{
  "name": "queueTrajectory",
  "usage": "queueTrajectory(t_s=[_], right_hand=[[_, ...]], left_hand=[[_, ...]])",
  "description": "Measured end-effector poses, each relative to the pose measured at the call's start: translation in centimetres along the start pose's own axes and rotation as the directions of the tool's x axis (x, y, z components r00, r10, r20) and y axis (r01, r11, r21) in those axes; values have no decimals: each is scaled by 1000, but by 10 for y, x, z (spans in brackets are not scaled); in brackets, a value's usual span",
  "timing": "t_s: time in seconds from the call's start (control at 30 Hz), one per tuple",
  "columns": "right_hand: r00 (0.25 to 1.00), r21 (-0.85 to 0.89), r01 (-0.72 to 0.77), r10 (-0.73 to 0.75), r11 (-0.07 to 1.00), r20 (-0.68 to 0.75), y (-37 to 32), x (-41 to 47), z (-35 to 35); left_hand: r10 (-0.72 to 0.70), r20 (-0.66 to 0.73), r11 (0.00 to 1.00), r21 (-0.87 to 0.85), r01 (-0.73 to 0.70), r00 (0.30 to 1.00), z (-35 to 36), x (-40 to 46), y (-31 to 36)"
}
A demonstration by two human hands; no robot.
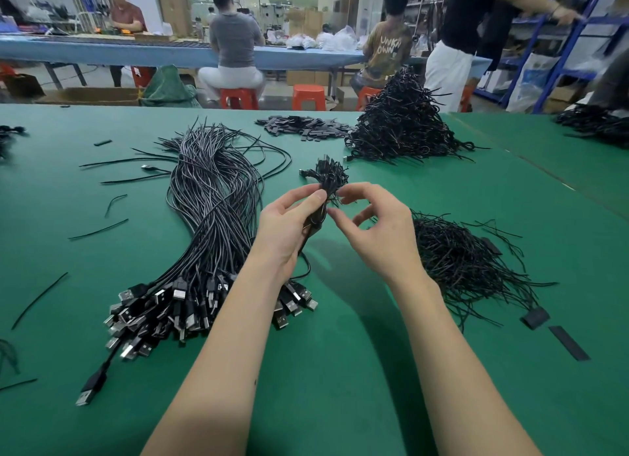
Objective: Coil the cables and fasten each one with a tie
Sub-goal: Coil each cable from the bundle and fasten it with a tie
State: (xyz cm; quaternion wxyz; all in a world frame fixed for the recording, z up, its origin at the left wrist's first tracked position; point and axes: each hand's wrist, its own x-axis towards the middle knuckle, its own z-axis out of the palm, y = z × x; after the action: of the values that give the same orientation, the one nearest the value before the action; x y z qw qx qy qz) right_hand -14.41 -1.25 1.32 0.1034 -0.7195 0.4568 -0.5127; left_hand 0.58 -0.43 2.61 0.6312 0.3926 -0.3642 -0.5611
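Head view: left hand grips coiled cable, right hand pinches tie beside it; loose twist risks uncoiling

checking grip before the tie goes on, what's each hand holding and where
Left hand grips the coiled cable around its middle; right hand pinches a thin tie end beside it.

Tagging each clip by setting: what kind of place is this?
Likely a factory assembly floor: a big bundle of USB cables on a green worktable, seated workers at a long bench, and stock shelving.
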Motion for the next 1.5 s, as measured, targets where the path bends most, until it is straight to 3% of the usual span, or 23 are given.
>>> queueTrajectory(t_s=[0.17, 0.33, 0.4, 0.43, 0.47, 0.53, 0.6, 0.63, 0.67, 0.73, 0.8, 0.83, 0.9, 1.07, 1.13, 1.2, 1.23, 1.3, 1.33, 1.37, 1.4, 1.43, 1.5], right_hand=[[994, -103, 66, -74, 993, -84, 1, -1, 0], [996, -78, 82, -84, 994, -29, 0, -1, -2], [1000, 30, 0, -1, 1000, 13, -1, -1, -2], [992, 158, -121, 113, 980, 62, -3, 1, -1], [956, 309, -287, 251, 907, 152, -6, 3, -2], [783, 555, -622, 451, 553, 428, -14, 7, -4], [627, 617, -763, 457, 194, 631, -16, 8, -8], [609, 612, -776, 432, 151, 665, -15, 8, -10], [628, 600, -770, 420, 216, 655, -14, 8, -11], [755, 523, -652, 405, 549, 516, -10, 6, -11], [896, 316, -411, 317, 855, 310, -5, 4, -11], [942, 204, -287, 238, 936, 237, -3, 3, -10], [981, 84, -111, 95, 990, 168, 0, 1, -8], [999, 54, -15, 12, 998, 52, -1, 0, -7], [994, 119, -106, 102, 987, 40, -2, 1, -5], [943, 311, -332, 311, 890, 118, -5, 3, -3], [875, 432, -484, 434, 761, 216, -8, 4, -3], [656, 621, -725, 575, 299, 489, -14, 6, -3], [564, 655, -754, 571, 60, 597, -16, 6, -3], [519, 665, -743, 559, -79, 647, -16, 6, -1], [516, 669, -737, 560, -96, 649, -15, 5, 1], [556, 670, -742, 578, 22, 597, -14, 4, 4], [749, 575, -644, 566, 505, 343, -11, 0, 8]], left_hand=[[-20, 17, 1000, 14, 20, 1000, 0, 0, 0], [-31, 48, 999, 46, 29, 998, -1, 0, -1], [-21, 51, 998, 60, 18, 998, -1, 0, -2], [-12, 54, 997, 70, 8, 998, 0, 0, -2], [-1, 58, 996, 84, -3, 998, 0, 0, -2], [15, 71, 994, 103, -23, 997, 1, 0, -2], [24, 89, 994, 109, -33, 996, 2, -1, -1], [24, 88, 993, 110, -34, 996, 2, 0, -1], [24, 78, 993, 112, -32, 997, 1, 0, 0], [16, 46, 993, 113, -21, 999, -1, 1, -1], [5, 30, 995, 103, -8, 1000, -2, 1, -2], [1, 28, 995, 99, -3, 1000, -2, 1, -3], [-3, 26, 995, 96, 0, 1000, -3, 2, -3], [0, 16, 995, 101, -1, 1000, -4, 3, -3], [1, 21, 995, 101, -3, 1000, -3, 2, -3], [14, 28, 995, 100, -17, 1000, -3, 2, -3], [24, 35, 994, 104, -27, 999, -2, 2, -4], [39, 53, 993, 110, -45, 998, -1, 1, -4], [43, 57, 992, 113, -49, 997, 0, 1, -5], [43, 55, 992, 115, -49, 998, 1, 1, -5], [40, 44, 992, 115, -44, 998, 1, 1, -6], [32, 28, 993, 112, -35, 999, 1, 2, -6], [10, -10, 995, 100, -9, 1000, -2, 3, -7]])
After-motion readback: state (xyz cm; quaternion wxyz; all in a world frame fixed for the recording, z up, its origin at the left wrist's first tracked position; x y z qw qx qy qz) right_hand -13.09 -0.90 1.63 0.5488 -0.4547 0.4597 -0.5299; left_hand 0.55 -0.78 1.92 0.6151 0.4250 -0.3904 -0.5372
